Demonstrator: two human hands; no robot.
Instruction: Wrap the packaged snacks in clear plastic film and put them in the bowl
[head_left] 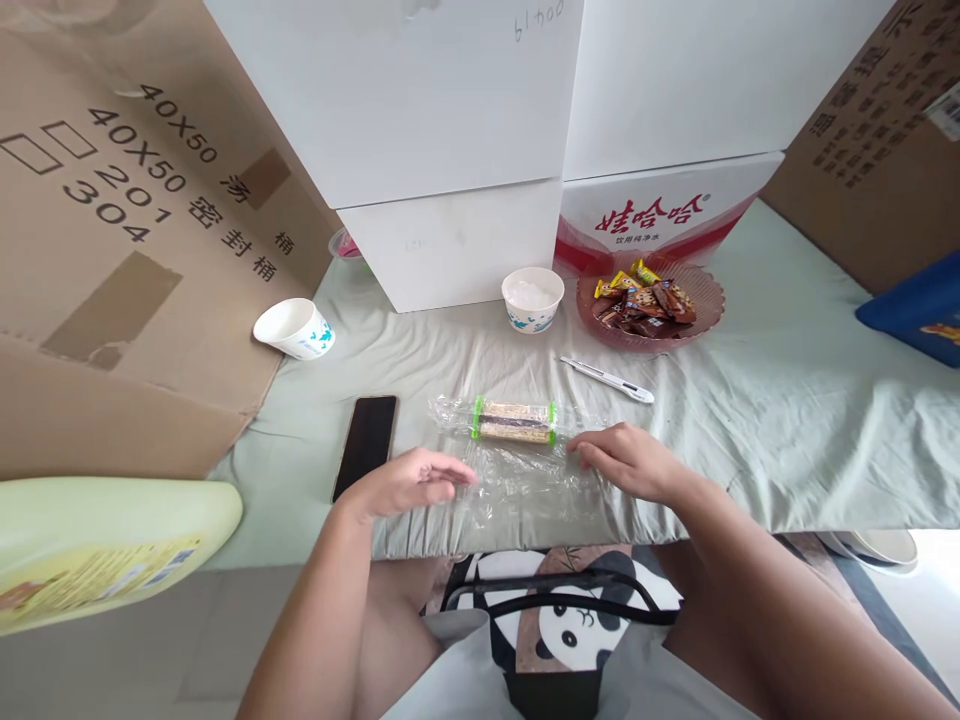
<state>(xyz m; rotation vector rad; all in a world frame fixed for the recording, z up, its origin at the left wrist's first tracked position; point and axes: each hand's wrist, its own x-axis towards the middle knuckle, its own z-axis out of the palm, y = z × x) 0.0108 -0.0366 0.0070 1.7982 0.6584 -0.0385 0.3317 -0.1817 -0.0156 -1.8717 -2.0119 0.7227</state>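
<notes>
On the cloth-covered table in front of me lies a sheet of clear plastic film [525, 490]. A small snack pack [516, 422] rests on its far part, pale with a dark band along the middle and bright green ends. My left hand [416, 482] hovers by the film's left edge, fingers stretched out, holding nothing I can see. At the right of the pack, my right hand [626, 460] has its slightly bent, parted fingertips at the film; whether they press on it is unclear. A gap separates both hands from the pack.
Beyond the film lies a white utility knife [607, 380]. A pink bowl [709, 315] of wrapped snacks stands behind it, beside a paper cup [532, 300]. Another paper cup [295, 328] lies tipped at left, and a phone [365, 447] is near my left hand. Boxes [450, 245] wall the back.
</notes>
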